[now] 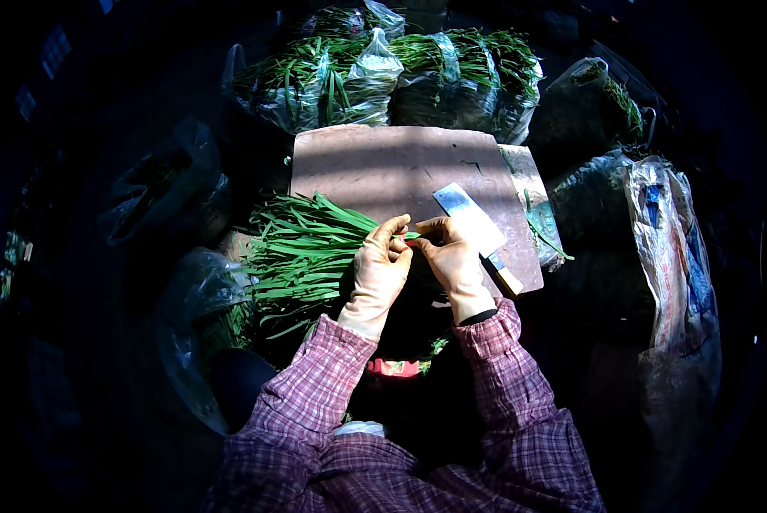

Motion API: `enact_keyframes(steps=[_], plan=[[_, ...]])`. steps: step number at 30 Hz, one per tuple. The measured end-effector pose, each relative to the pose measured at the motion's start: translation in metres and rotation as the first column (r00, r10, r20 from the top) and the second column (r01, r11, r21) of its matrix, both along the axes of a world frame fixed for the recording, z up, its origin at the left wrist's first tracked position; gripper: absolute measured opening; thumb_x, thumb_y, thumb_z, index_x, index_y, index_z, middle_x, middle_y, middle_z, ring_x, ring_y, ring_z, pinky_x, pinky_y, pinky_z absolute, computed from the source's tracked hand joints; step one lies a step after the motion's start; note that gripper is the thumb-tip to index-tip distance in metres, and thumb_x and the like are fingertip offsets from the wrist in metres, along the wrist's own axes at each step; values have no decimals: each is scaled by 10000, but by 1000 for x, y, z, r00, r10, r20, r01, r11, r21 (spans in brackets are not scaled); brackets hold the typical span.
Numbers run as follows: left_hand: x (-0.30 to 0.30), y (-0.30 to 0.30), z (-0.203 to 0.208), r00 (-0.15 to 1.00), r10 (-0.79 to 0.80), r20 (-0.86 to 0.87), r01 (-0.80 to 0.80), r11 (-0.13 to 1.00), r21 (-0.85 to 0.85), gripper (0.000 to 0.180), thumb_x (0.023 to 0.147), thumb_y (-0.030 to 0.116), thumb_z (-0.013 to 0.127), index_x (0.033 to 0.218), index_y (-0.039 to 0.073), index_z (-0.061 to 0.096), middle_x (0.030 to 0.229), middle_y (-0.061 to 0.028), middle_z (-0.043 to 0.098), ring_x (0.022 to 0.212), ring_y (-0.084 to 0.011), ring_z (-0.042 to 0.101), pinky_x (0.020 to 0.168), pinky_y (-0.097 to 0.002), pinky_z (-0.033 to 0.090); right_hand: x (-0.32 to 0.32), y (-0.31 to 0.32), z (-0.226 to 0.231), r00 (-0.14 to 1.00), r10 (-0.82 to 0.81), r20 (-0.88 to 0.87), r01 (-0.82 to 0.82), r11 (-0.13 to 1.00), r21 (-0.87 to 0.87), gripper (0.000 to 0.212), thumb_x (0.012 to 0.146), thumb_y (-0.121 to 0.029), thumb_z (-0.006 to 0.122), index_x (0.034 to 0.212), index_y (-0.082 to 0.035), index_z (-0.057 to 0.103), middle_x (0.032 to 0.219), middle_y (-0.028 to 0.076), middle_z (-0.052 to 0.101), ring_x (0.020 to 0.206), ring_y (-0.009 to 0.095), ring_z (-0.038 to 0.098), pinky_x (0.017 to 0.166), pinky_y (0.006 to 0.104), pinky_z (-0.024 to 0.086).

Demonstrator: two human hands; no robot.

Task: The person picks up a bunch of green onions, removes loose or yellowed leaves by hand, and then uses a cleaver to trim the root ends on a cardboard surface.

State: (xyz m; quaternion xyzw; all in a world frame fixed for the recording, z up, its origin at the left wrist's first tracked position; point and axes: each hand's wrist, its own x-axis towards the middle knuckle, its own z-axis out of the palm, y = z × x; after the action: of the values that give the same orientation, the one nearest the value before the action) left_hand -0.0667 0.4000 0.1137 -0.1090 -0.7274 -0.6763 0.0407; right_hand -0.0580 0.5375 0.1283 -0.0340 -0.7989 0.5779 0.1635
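Both hands wear pale gloves and meet in front of the board. My left hand [381,272] is closed, its thumb and fingers pinching a short green chive leaf [411,235]. From the right, my right hand [452,261] pinches the same leaf. A small red bit shows by the fingertips; its kind is too small to tell. Long chives [315,248] lie in a loose, spread pile just left of my left hand, on the board's left edge. A cleaver [469,218] lies flat beyond my right hand, its wooden handle [509,280] pointing toward me.
The brown board [383,158] spans the middle. Behind it stand plastic-wrapped bundles of chives [464,73]. Clear plastic bags [199,286] sit at the left. A crumpled white and blue sack [670,248] hangs at the right, and a red patterned thing [393,368] shows below my hands.
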Motion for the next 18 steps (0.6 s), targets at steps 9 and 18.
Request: enact_keyframes(steps=[9, 18], plan=[[-37, -31, 42, 988, -6, -157, -54, 926, -374, 319, 795, -18, 696, 1106, 52, 706, 1005, -71, 668, 746, -123, 626, 679, -253, 535, 14, 4, 14, 982, 21, -186, -1, 994, 108, 162, 806, -34, 750, 962, -33, 704, 844, 136, 710, 814, 273, 696, 744, 360, 547], [5, -34, 22, 954, -148, -260, -9, 855, -519, 186, 775, 2, 702, 960, 24, 717, 977, -130, 697, 865, -304, 692, 770, -349, 563, -41, -10, 29, 921, 219, 324, -256, 964, 76, 261, 765, -29, 769, 1020, -36, 716, 955, 116, 734, 870, 198, 702, 791, 303, 548]])
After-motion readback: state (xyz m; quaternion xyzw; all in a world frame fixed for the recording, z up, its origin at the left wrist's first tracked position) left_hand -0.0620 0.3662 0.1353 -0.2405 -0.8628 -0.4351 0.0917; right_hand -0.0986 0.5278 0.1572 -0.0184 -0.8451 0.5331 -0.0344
